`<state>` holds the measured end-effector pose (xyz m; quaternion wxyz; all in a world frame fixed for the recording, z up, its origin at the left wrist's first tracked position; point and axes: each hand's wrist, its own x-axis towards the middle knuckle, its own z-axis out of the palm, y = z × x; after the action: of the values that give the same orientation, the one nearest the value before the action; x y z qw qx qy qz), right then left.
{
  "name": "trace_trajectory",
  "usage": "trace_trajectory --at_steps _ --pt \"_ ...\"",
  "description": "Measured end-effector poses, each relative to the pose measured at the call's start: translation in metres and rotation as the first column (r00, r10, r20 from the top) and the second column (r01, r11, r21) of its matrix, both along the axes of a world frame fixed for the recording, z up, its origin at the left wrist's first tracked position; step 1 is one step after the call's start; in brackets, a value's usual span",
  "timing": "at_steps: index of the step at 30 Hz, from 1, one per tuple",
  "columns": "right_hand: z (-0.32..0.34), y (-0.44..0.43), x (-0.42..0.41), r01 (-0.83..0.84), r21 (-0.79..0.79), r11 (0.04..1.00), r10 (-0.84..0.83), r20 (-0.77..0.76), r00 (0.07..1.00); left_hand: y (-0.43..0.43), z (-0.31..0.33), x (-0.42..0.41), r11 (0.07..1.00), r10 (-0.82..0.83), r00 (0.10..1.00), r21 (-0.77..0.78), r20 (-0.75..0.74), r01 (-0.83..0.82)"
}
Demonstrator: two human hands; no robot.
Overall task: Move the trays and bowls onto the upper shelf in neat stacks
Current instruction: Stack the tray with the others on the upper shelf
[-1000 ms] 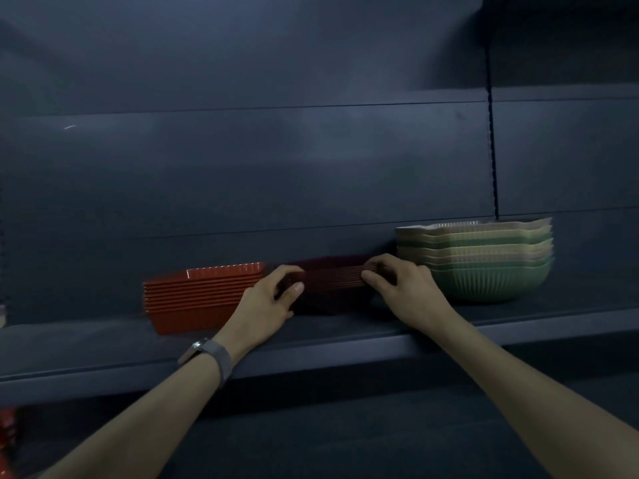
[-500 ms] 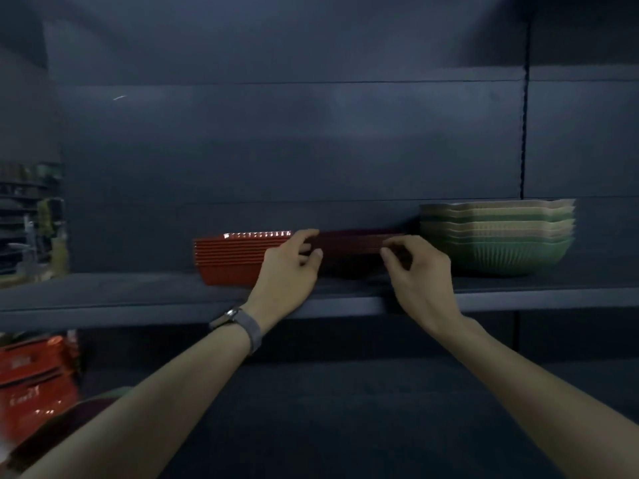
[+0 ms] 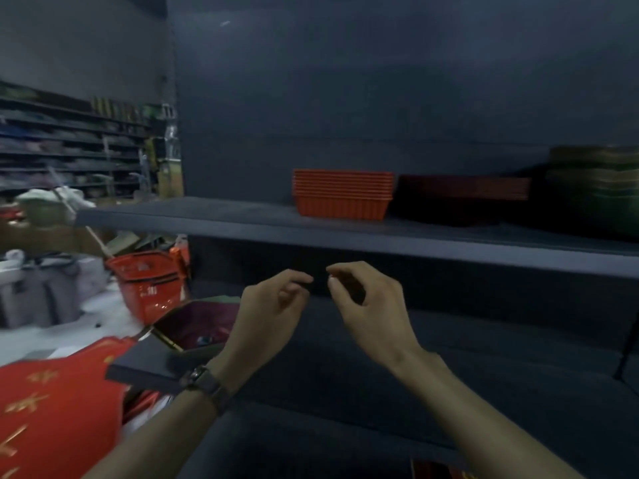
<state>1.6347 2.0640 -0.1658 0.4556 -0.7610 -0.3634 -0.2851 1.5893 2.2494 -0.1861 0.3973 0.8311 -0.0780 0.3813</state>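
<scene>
Dim grey upper shelf: your dark-red ribbed tray stack may sit skewed unseen; left hand, right hand loosely curled, empty.

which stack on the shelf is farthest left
The orange tray stack; the dark red tray stack sits right of it, and the green bowl stack is farther right still.

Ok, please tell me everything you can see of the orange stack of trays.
The orange stack is several nested rectangular trays, plastic by the look, with ribbed sloping sides and thin rims lying evenly one over another. It stands upright and level on the shelf, left of the dark red stack; whether the two touch cannot be told. The left hand and right hand are lower, apart from it.
</scene>
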Motion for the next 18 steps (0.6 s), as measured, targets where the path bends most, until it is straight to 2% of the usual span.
trace_trajectory --at_steps 3,6,10,15,18 --pt "-0.031 0.032 0.005 -0.027 -0.053 0.998 0.022 -0.088 0.996 0.036 -0.038 0.001 0.991 0.128 0.989 -0.017 -0.07 -0.129" --pt "-0.066 0.061 0.018 -0.053 -0.143 0.988 0.015 -0.257 0.966 0.073 -0.073 0.003 0.972 0.215 0.966 -0.068 -0.144 -0.227" --pt "-0.108 0.096 0.035 -0.136 -0.221 0.966 0.024 -0.445 0.895 0.123 -0.107 -0.002 0.922 0.305 0.888 -0.126 -0.345 -0.365" --pt "-0.143 0.141 0.057 -0.199 -0.326 0.924 0.01 -0.501 0.865 0.184 -0.138 -0.002 0.871 0.424 0.776 -0.024 -0.468 -0.49" --pt "-0.152 0.17 0.067 -0.211 -0.361 0.908 0.022 -0.463 0.886 0.203 -0.146 0.002 0.847 0.46 0.757 -0.026 -0.463 -0.531"
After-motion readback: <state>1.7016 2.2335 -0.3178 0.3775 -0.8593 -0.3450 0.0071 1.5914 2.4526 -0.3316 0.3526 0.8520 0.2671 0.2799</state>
